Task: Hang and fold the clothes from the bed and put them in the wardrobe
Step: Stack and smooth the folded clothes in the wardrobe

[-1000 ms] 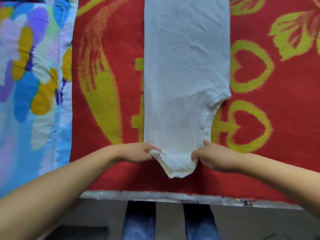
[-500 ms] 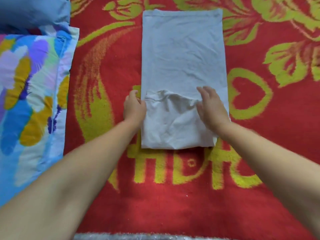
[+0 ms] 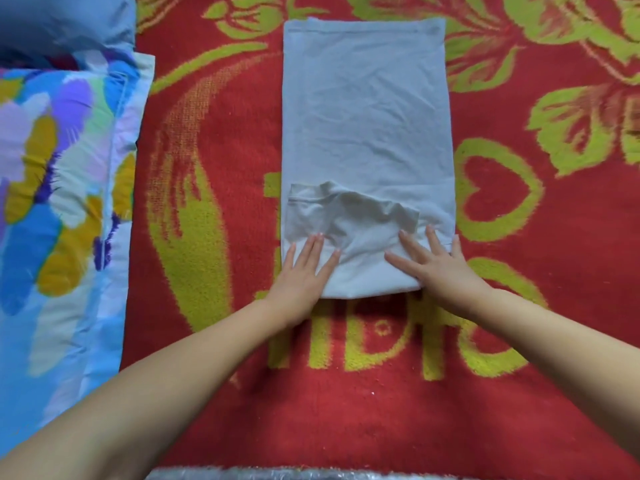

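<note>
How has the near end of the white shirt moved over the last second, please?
Yes. The white shirt's near end, earlier at the red blanket's front edge, now lies folded away from that edge, over the shirt's body.

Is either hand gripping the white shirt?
No, the left hand and the right hand both lie flat with straight fingers on the white shirt.

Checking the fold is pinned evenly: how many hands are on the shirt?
2: left hand flat on the near left corner of the white shirt, right hand flat on the near right corner.
</note>
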### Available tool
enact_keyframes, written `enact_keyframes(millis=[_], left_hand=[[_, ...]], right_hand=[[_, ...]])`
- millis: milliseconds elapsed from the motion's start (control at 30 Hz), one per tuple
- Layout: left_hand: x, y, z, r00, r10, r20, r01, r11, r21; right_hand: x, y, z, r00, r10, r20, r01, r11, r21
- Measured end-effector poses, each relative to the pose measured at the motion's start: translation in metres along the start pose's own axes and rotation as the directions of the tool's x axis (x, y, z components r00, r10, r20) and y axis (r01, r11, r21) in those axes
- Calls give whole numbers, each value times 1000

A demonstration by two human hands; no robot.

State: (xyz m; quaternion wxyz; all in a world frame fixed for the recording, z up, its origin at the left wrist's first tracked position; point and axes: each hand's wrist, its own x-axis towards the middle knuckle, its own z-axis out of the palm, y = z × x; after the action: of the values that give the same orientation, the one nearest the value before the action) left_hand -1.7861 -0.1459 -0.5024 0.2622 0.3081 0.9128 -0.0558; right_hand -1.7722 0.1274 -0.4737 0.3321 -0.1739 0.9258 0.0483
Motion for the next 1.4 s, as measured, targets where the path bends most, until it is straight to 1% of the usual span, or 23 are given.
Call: enact_keyframes(millis=[100, 200, 267, 333, 400, 467, 500, 533, 633, 733, 800, 867, 933, 967, 1000, 1033, 1067, 1133, 1167, 1200, 1300, 1367, 1400], left_hand=[[-7, -6, -14, 984, 91, 155, -91, 996, -8], [-18, -1, -33, 928, 158, 338, -144, 987, -67], [-30, 6, -45, 849, 205, 487, -169, 979, -118], [-44, 13, -57, 733, 280, 620, -163, 957, -239], [-56, 16, -73, 618, 383, 687, -105, 906, -411], [-62, 12, -94, 551, 457, 698, 41, 821, -569], [-59, 6, -104, 564, 458, 687, 121, 777, -618], [-51, -3, -113, 608, 437, 663, 170, 744, -646], [-8, -41, -136, 787, 315, 531, 224, 656, -721], [40, -77, -146, 914, 93, 395, 268, 594, -759], [66, -92, -141, 960, -83, 269, 259, 639, -725], [81, -94, -127, 959, -274, 71, 263, 773, -578], [82, -83, -105, 904, -401, -150, 332, 878, -346], [77, -71, -95, 892, -385, -237, 327, 911, -250], [69, -54, -83, 896, -323, -304, 274, 942, -193], [60, -34, -72, 900, -242, -362, 193, 967, -166], [51, -16, -61, 903, -172, -393, 123, 981, -148], [39, 4, -38, 919, -148, -365, 103, 985, -141], [36, 4, -28, 926, -192, -324, 142, 975, -173], [35, 0, -19, 920, -247, -305, 187, 959, -212], [33, -17, -6, 906, -317, -281, 251, 936, -248], [29, -19, -9, 918, -285, -276, 232, 950, -212], [24, -16, -10, 932, -231, -279, 182, 965, -191]], right_hand=[[-13, -1, -12, 993, -78, 83, 78, 997, 7], [-25, -8, -29, 968, -128, 215, 114, 991, 75], [-34, -14, -38, 937, -190, 293, 127, 967, 221], [-48, -16, -44, 901, -264, 344, 86, 886, 455], [-64, -15, -50, 849, -340, 404, 1, 766, 642], [-73, -9, -63, 811, -342, 474, -100, 718, 689], [-73, -5, -70, 815, -312, 487, -137, 714, 687], [-69, 1, -78, 836, -276, 473, -161, 701, 694], [-33, 28, -91, 925, -133, 357, -190, 649, 736], [20, 45, -106, 964, 47, 261, -218, 705, 675], [49, 49, -110, 970, 193, 146, -242, 737, 632], [69, 49, -105, 948, 319, 4, -257, 756, 602], [77, 44, -90, 872, 474, -119, -356, 782, 511], [77, 37, -81, 827, 530, -185, -401, 788, 467], [74, 26, -71, 804, 531, -268, -395, 814, 426], [71, 11, -61, 809, 460, -367, -329, 870, 366], [66, -3, -51, 836, 333, -437, -220, 932, 289], [61, -19, -28, 880, 99, -465, -34, 989, 146], [60, -17, -18, 906, 85, -415, -32, 991, 131], [59, -9, -9, 926, 142, -350, -90, 983, 162], [58, 22, 6, 901, 330, -282, -263, 932, 251], [50, 29, 3, 893, 337, -297, -276, 933, 229], [43, 28, 1, 900, 285, -331, -228, 953, 200]])
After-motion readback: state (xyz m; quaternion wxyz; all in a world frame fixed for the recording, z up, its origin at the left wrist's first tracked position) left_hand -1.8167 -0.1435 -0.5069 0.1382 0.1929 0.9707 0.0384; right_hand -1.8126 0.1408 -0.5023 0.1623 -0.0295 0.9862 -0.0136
